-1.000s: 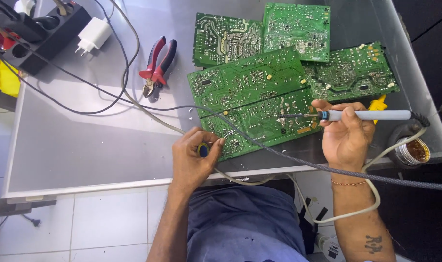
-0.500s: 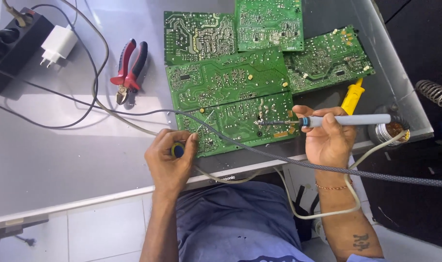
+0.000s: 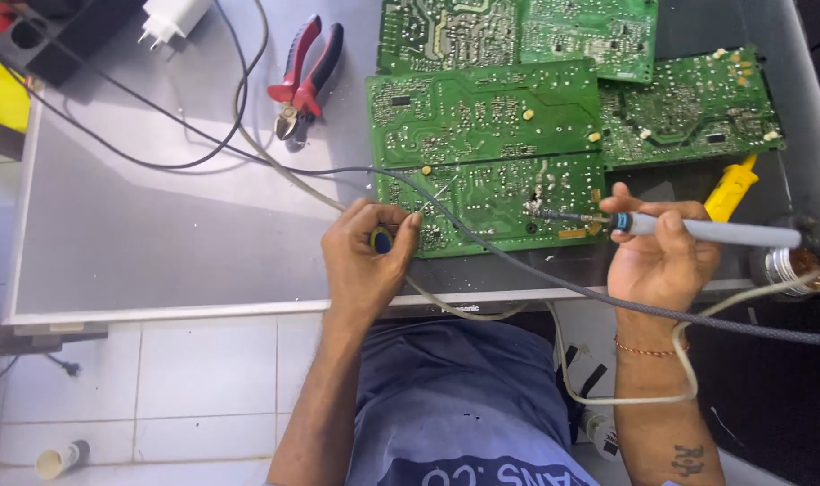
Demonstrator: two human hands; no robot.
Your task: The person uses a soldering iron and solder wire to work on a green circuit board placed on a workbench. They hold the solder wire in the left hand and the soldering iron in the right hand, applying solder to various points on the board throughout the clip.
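Several green circuit boards lie on a grey table [image 3: 158,234]. My right hand [image 3: 662,256] grips a grey-handled soldering iron [image 3: 707,231], its tip touching the nearest circuit board [image 3: 491,202]. My left hand [image 3: 367,256] rests at that board's left edge, closed on a small tool with a blue and yellow handle [image 3: 382,240] whose thin shaft points up onto the board. A grey cable [image 3: 518,265] crosses the near board between my hands.
Red and black pliers [image 3: 304,76] lie at the back left near a white charger [image 3: 171,16] and a black power strip [image 3: 68,31]. A yellow-handled tool [image 3: 730,187] and a small round tin [image 3: 795,264] sit at the right. Cables trail over the table.
The view has shifted, so the boards and hands sit further right in frame. Both hands keep their grips, and the iron's tip stays on the near board.
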